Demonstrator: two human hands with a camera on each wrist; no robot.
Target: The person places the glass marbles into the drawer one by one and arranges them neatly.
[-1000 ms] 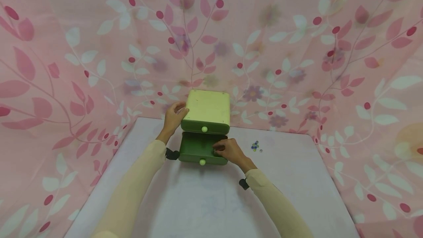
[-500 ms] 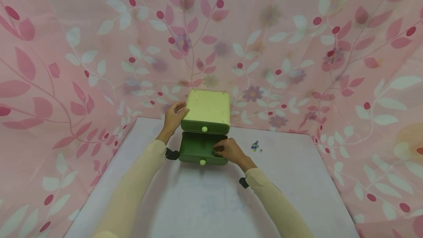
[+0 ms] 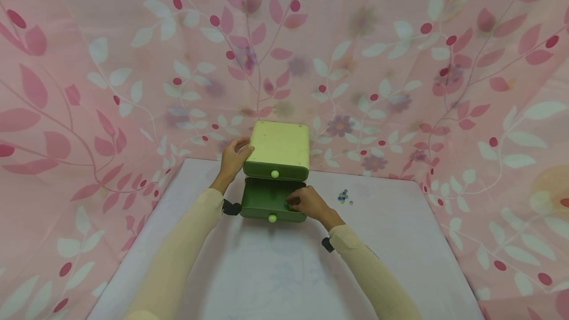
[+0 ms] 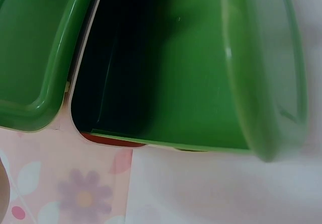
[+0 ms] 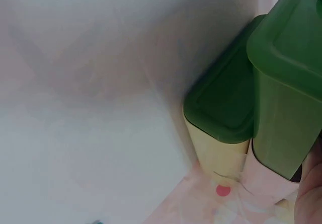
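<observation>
A two-tier drawer box with a pale yellow-green top (image 3: 280,144) stands at the table's back edge. Its upper drawer (image 3: 258,169) is closed, and its green lower drawer (image 3: 262,194) is pulled out. My left hand (image 3: 232,159) rests against the box's left side, thumb at the top edge. My right hand (image 3: 311,202) reaches over the lower drawer's right wall with bent fingers inside; whether they hold anything is too small to tell. In the left wrist view the visible part of the drawer floor (image 4: 196,83) is bare. Fingertips are hidden in the right wrist view.
Several small blue, green and clear glass marbles (image 3: 343,196) lie on the white-covered table (image 3: 378,241) to the right of the box. A pink floral cloth (image 3: 355,88) hangs behind and at both sides. Black devices (image 3: 328,246) sit at both wrists.
The right hand's fingertips have shifted very slightly inside the lower drawer. The left hand, the box and the marbles stay in place.
</observation>
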